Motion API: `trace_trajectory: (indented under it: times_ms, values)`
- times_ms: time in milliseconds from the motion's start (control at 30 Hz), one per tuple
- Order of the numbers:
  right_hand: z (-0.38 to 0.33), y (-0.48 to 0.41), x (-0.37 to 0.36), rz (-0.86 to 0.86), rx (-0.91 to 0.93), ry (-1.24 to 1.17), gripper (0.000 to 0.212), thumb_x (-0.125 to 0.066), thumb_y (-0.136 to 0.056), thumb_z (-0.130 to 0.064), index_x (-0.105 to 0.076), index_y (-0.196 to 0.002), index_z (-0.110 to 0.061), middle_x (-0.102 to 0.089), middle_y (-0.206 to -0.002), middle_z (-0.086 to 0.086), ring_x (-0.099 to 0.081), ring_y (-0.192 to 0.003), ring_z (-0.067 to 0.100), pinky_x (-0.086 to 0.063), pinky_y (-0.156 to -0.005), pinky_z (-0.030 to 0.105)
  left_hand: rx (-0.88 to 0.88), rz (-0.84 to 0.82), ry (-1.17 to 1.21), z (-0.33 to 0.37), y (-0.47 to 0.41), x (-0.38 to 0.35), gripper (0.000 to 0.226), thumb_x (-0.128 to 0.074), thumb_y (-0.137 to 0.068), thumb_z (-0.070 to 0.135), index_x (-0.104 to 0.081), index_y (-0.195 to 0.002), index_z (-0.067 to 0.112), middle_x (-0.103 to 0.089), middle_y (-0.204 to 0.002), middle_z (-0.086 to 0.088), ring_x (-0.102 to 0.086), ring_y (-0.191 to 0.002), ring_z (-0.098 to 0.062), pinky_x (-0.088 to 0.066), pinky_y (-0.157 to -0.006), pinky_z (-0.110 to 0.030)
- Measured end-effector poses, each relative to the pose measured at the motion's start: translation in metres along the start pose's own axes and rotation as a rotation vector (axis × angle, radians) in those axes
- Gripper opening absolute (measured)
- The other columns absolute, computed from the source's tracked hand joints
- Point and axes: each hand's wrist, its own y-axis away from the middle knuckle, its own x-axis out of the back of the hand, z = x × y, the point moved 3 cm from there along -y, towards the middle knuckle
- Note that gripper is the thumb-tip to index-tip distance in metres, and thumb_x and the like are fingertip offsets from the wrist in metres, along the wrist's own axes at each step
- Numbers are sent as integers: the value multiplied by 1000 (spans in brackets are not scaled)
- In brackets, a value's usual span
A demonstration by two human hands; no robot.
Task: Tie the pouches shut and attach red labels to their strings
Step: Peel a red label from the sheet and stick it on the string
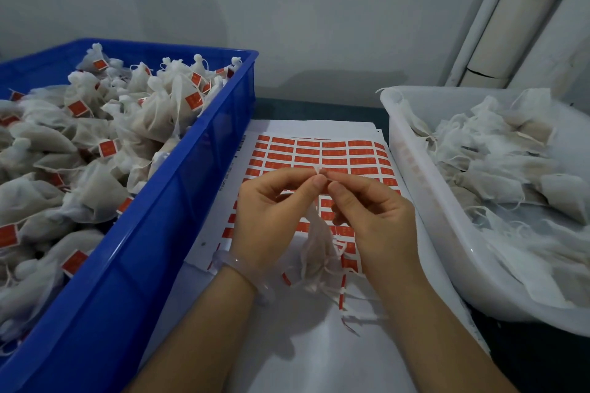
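Looks like the tying step: pinching the string point(318, 170) with left hand point(271, 210) and right hand point(370, 214) just above the sheet point(244, 159), pouch point(314, 252) dangling over it; next, pull snug, then peel off a label point(308, 143).

A dark table point(319, 107) is seen. A blue crate point(191, 201) is set along its left side and a white tub point(415, 175) along its right. Between them white sheets point(303, 344) are stacked, topped by a sheet of red labels point(335, 153).
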Motion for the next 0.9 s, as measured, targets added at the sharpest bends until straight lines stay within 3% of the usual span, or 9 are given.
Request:
trace_trajectory:
  times_ms: [167,333,533,667,900]
  values:
    - [-1,1,1,50,93,79,17,-63,-69,-36,-61,-83,-44,-61,-78,-42,-60,-85,-16,-43,-63,0,19,-14,16,0,1,0,16,-62,-69,29,-69,-83,23,-71,-73,17,-68,-79,-5,-52,-66,-13]
    - [3,0,3,121,58,92,26,-64,-64,-43,-61,-90,-42,-63,-77,-38,-61,-86,-11,-45,-62,2,38,-6,16,-1,1,0,16,-60,-70,30,-68,-82,23,-71,-73,17,-68,-79,-4,-51,-64,-12]
    - [2,-1,2,66,21,93,19,-64,-65,-41,-61,-84,-41,-60,-75,-42,-58,-83,-17,-41,-58,-1,28,-16,15,0,1,-1,15,-59,-71,30,-68,-82,24,-71,-73,17,-68,-78,-5,-51,-64,-12]
    - [2,-1,1,21,3,76,18,-62,-66,-41,-63,-84,-38,-63,-76,-38,-61,-82,-13,-44,-60,2,16,-25,2,1,1,0,17,-58,-71,32,-67,-84,25,-70,-75,19,-67,-81,-5,-51,-65,-12]
    - [4,0,2,46,7,62,13,-62,-66,-39,-62,-79,-36,-62,-72,-38,-61,-78,-14,-43,-56,1,-4,-44,-64,2,1,-3,17,-57,-69,35,-63,-85,33,-67,-74,29,-65,-83,5,-48,-65,-7]
